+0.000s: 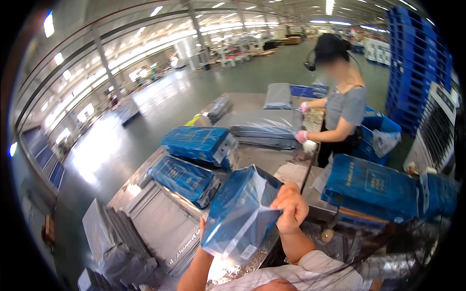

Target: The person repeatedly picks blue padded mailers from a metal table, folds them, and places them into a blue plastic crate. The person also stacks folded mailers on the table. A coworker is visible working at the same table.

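I hold a blue package wrapped in clear plastic film point(240, 213) up in front of me, tilted on end above the metal worktable point(257, 157). My right hand point(290, 207) is closed on a pinch of the film at the package's right side. My left hand point(203, 227) is almost wholly hidden behind the package's lower left, gripping it from below. Two more wrapped blue packages point(184, 178) point(199, 143) lie flat on the table just beyond.
Stacks of grey flat sheets point(160, 225) lie at the table's left end. Grey bagged bundles point(267, 127) sit farther along. A co-worker point(340, 111) stands at the table's right side, hands on them. Blue packages point(371, 186) pile at right; blue pallets point(415, 63) stand behind.
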